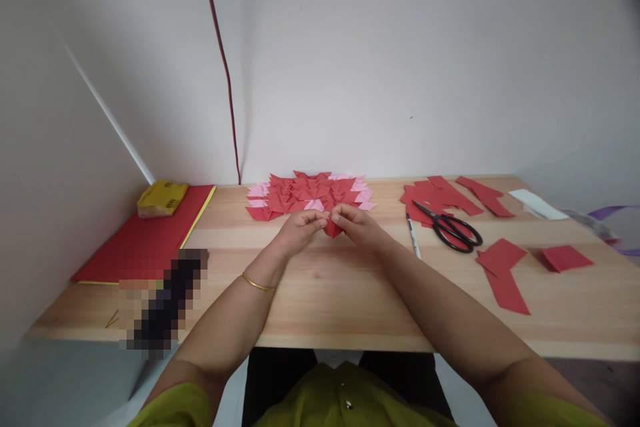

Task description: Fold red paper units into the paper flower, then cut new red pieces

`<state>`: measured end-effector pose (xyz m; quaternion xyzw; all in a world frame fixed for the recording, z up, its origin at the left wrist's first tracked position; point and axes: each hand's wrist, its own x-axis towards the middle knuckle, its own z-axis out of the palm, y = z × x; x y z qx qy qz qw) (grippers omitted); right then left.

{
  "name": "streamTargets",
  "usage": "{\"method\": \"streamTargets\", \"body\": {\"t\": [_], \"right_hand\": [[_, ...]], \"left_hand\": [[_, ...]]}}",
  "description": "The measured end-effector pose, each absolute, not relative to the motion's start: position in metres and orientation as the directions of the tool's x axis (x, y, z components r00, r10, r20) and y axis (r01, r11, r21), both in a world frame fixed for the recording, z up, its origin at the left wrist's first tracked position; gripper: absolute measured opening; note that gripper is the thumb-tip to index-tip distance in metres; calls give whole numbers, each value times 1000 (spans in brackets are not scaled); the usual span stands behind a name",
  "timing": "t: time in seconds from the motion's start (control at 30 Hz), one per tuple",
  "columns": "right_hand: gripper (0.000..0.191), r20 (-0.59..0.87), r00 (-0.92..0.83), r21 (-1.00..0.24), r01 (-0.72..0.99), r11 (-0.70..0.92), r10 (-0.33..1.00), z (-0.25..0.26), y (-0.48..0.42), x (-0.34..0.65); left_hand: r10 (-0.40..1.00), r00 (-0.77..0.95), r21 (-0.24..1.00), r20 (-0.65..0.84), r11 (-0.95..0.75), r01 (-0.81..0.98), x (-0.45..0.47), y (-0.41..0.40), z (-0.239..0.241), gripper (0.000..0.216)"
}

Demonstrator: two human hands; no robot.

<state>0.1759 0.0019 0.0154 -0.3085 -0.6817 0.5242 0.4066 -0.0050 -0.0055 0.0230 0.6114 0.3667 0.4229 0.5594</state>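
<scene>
Between my two hands, over the middle of the table, is a small folded piece of red paper (334, 227). The fingers of my left hand (304, 227) pinch its left side. My right hand (357, 221) pinches it from the right, fingertips close to those of the left. Part of the paper is hidden behind the fingers. Just beyond my hands lies a spread of red and pink folded paper pieces (300, 190), pointed at their ends and packed closely together.
Right on the wooden table (320, 307) lie black-handled scissors (450, 230), a white marker (413, 235), cut red paper (505, 273), a red folded square (567, 257) and a white strip (537, 204). Left are red sheets (145, 243), a yellow packet (163, 198) and a pixelated dark object (167, 300).
</scene>
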Motion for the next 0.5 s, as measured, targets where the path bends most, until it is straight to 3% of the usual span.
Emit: {"method": "streamTargets", "body": {"t": [0.23, 0.4, 0.5], "right_hand": [[35, 221, -408, -958, 80, 276, 886, 17, 5, 179], [33, 229, -397, -931, 178, 319, 889, 14, 5, 175], [32, 248, -420, -927, 158, 339, 873, 15, 3, 174]], "left_hand": [[930, 366, 978, 38, 41, -205, 0, -5, 17, 34], [977, 209, 999, 50, -48, -13, 5, -8, 16, 25], [972, 212, 994, 98, -105, 23, 4, -8, 17, 22]]}}
